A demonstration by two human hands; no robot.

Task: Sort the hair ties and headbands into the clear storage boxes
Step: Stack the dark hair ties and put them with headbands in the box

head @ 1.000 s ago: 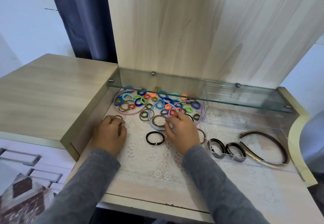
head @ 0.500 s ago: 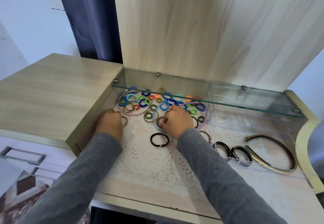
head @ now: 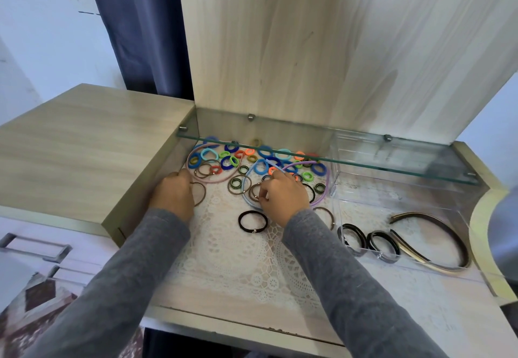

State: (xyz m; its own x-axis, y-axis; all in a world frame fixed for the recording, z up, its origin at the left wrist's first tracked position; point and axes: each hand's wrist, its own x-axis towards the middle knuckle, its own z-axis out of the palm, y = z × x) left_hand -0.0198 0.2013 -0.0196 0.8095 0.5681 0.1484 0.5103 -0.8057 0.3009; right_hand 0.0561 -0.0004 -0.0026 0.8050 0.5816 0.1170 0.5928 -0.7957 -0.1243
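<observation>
Lace-topped desk: hair ties, clear box

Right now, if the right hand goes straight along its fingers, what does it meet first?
Probably the small orange hair tie just ahead of the right hand, then the light blue headband; depth is unclear.

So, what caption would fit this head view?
Left hand and right hand reach into loose hair ties beside a clear box holding headbands.
</observation>
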